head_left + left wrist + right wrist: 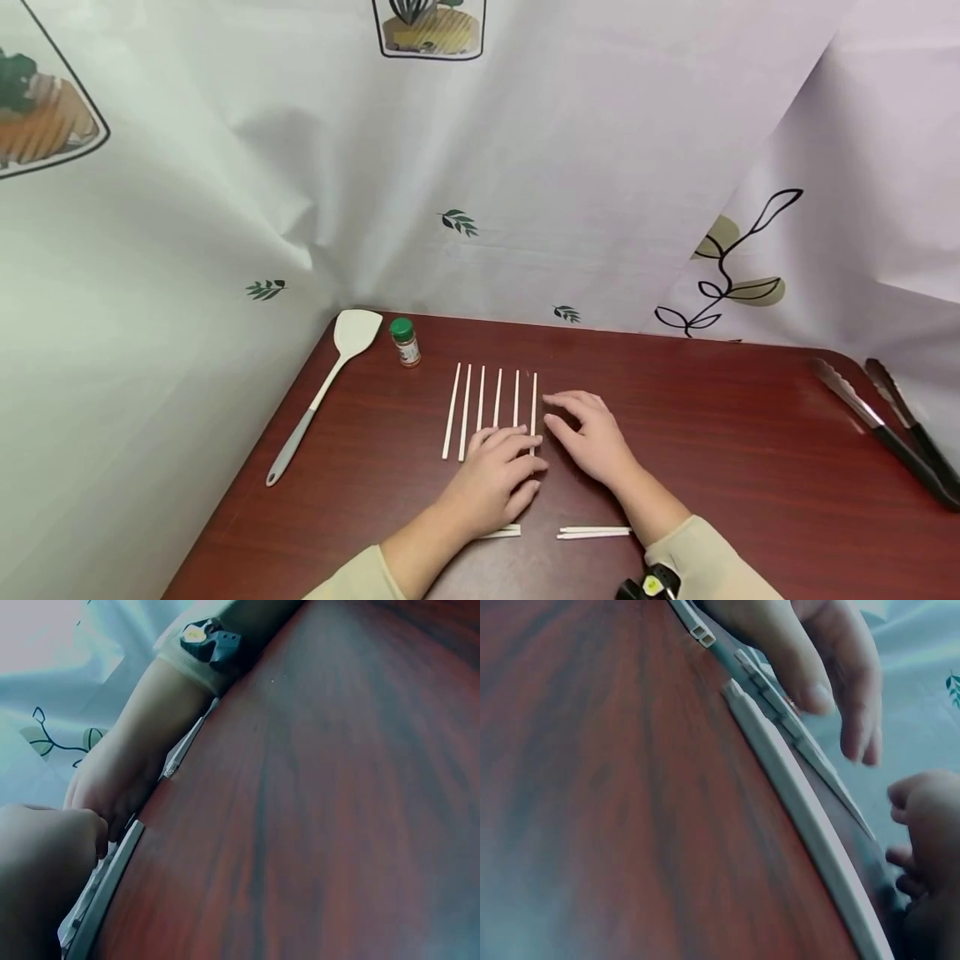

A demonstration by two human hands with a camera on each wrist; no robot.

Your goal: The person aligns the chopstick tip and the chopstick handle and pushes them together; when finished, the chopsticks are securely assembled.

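Observation:
Several slim white chopsticks (452, 412) lie side by side in a spaced row, pointing away from me. My left hand (495, 477) is over the near ends of the row, its fingers loosely bent with nothing visible in them; it hides some of those ends. Just right of the row, my right hand (596, 437) has thumb and forefinger apart beside the rightmost chopstick (534, 400). In the right wrist view, a gap shows between the left hand (802, 660) and the fingers of the right hand (930, 832).
Closer to me lie two crosswise groups of chopsticks, one partly under the left wrist (513, 528), another by the right wrist (592, 529). A white spatula (356, 331) and a green-capped spice jar (406, 342) stand back left. Tongs (888, 429) lie far right. Patterned sheeting (525, 208) backs the table.

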